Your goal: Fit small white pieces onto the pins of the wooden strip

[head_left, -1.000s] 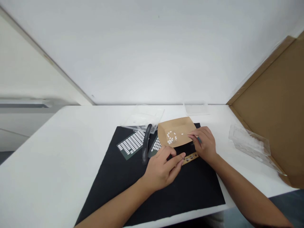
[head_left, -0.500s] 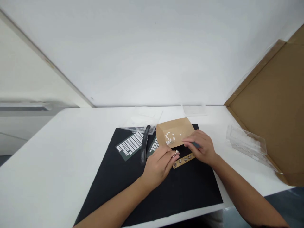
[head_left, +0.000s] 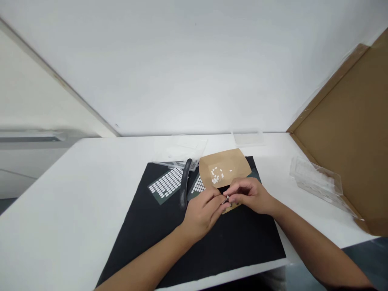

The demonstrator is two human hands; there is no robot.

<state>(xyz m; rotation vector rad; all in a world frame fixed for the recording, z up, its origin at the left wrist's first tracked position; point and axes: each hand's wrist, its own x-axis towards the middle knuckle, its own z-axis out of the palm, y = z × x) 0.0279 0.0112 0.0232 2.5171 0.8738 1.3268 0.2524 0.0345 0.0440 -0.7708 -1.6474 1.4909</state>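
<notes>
Since the earlier frames the right hand [head_left: 253, 198] has drawn back from the brown paper tray [head_left: 224, 171] toward the near side of the black mat [head_left: 169, 238] and closed in on the left hand [head_left: 203, 212], so that the two sets of fingertips now meet over the brown strip [head_left: 230, 206] near the mat's centre. Most of that strip, which lay in plain sight before, is now covered by the hands; only a short piece shows beneath them. Judged from this, the work has passed from picking at the tray to fitting something at the strip. Left fingers are pinched narrow on a small metallic piece [head_left: 226, 199], held at the tips. Right fingers are curled close, tips touching or just beside the same piece; whether they grip it or a slim tool cannot be told. White pellets [head_left: 217, 174] lie loose in the tray, which sits at the mat's far edge. Two dark sheets of white dots [head_left: 166, 184] lie toward the mat's far left corner, a black tool handle [head_left: 184, 184] between them. Clear plastic trays [head_left: 317, 182] rest on the white table [head_left: 60, 210] toward its right edge, beside a cardboard panel [head_left: 348, 133].
</notes>
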